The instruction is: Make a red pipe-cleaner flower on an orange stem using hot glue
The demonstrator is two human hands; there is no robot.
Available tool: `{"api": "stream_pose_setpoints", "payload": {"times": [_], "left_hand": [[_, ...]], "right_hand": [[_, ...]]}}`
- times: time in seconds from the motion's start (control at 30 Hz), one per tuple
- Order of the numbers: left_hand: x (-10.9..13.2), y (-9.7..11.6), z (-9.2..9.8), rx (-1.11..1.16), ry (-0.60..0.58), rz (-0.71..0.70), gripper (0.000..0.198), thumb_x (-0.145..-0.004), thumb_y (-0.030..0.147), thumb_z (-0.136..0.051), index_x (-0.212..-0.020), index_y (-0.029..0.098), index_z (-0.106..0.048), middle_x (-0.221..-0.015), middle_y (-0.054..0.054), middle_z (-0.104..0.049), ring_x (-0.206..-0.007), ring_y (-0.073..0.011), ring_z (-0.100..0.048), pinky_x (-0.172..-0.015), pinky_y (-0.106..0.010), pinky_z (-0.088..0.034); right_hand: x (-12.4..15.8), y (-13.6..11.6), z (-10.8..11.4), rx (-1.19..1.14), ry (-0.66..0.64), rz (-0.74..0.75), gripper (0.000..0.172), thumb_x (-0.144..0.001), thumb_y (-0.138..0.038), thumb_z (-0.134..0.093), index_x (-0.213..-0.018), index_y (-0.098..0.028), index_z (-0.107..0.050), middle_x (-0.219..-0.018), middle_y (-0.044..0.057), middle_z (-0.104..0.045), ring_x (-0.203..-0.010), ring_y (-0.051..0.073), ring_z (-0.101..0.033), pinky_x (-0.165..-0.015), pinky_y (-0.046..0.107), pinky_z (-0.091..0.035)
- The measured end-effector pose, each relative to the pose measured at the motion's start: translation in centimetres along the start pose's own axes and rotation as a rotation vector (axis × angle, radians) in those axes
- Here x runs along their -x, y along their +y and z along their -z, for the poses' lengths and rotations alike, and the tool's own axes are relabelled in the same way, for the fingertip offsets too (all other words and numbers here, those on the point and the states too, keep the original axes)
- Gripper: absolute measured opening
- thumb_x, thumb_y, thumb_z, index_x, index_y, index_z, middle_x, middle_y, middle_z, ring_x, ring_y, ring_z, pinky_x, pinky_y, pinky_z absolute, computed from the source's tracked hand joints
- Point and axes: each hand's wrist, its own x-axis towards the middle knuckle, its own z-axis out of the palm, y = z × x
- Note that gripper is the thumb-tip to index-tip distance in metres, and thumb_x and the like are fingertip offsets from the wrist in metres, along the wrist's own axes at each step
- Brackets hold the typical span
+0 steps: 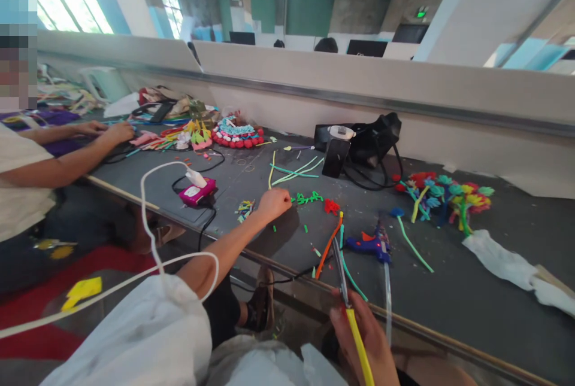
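Note:
My left hand [275, 203] reaches over the dark table with its fingers pressed together. Its fingertips meet the left end of a row of short, bent green pipe cleaner pieces [308, 197]; what is between them is hidden. A cluster of red pieces [331, 206] lies just to the right. Low at the table's front edge, my right hand [366, 332] is closed round scissors [357, 338] with yellow and red handles, blades pointing up and away. Near the blades lie an orange pipe cleaner [330, 245], a teal one [348, 266] and a blue glue gun [371, 245].
Pipe cleaner flowers [471, 200] with a white-wrapped stem lie at the right. A black bag [377, 140] and a phone [336, 157] are at the back. A magenta power block [197, 191] with a white cable is at the left, where another person's hands [112, 133] work.

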Motion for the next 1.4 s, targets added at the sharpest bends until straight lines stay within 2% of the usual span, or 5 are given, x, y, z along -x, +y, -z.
{"api": "stream_pose_setpoints", "payload": {"times": [0.17, 0.4, 0.53, 0.77, 1.4], "left_hand": [[3.2, 1.6, 0.1, 0.42, 0.02, 0.07, 0.026, -0.081, 0.036, -0.056, -0.066, 0.014, -0.059, -0.055, 0.002, -0.051, -0.042, -0.0069, -0.044, -0.044, -0.021, -0.033], [10.2, 7.4, -1.1, 0.939, -0.026, 0.029, 0.025, -0.077, 0.041, -0.057, -0.072, 0.017, -0.056, -0.061, 0.004, -0.047, -0.044, -0.0053, -0.041, -0.047, -0.021, -0.036], [12.8, 9.8, -1.6, 1.416, -0.089, 0.112, 0.017, -0.07, 0.028, -0.07, -0.068, 0.015, -0.059, -0.056, 0.004, -0.049, -0.05, -0.0071, -0.048, -0.053, -0.021, -0.038], [14.3, 10.6, -2.4, 1.435, -0.143, 0.109, 0.013, -0.075, 0.025, -0.067, -0.07, 0.014, -0.063, -0.067, 0.0, -0.062, -0.057, -0.0081, -0.051, -0.06, -0.021, -0.04], [15.0, 11.2, -3.1, 1.407, -0.15, 0.135, 0.013, -0.073, 0.025, -0.067, -0.07, 0.014, -0.062, -0.063, 0.0, -0.057, -0.055, -0.0077, -0.048, -0.054, -0.02, -0.038]], "right_hand": [[-1.4, -0.5, 0.2, 0.252, 0.013, 0.247, 0.047, -0.081, -0.055, -0.056, -0.111, -0.018, -0.059, -0.088, 0.005, -0.068, -0.069, 0.017, -0.064, -0.061, 0.024, -0.052], [-3.8, -2.9, -0.4, 0.453, 0.036, 0.422, 0.044, -0.086, -0.051, -0.052, -0.114, -0.018, -0.051, -0.083, 0.006, -0.066, -0.064, 0.018, -0.064, -0.058, 0.027, -0.051], [-4.1, -4.0, -1.0, 0.4, -0.035, 0.432, 0.04, -0.089, -0.046, -0.051, -0.119, -0.019, -0.047, -0.087, 0.005, -0.065, -0.069, 0.018, -0.063, -0.063, 0.028, -0.051], [-4.2, -3.6, -1.5, 0.36, -0.085, 0.436, 0.047, -0.087, -0.044, -0.055, -0.125, -0.019, -0.043, -0.105, 0.011, -0.064, -0.091, 0.023, -0.064, -0.078, 0.034, -0.052], [-3.6, -3.2, -1.0, 0.294, -0.075, 0.424, 0.044, -0.086, -0.041, -0.057, -0.123, -0.021, -0.045, -0.103, 0.01, -0.066, -0.09, 0.024, -0.065, -0.077, 0.034, -0.052]]}}
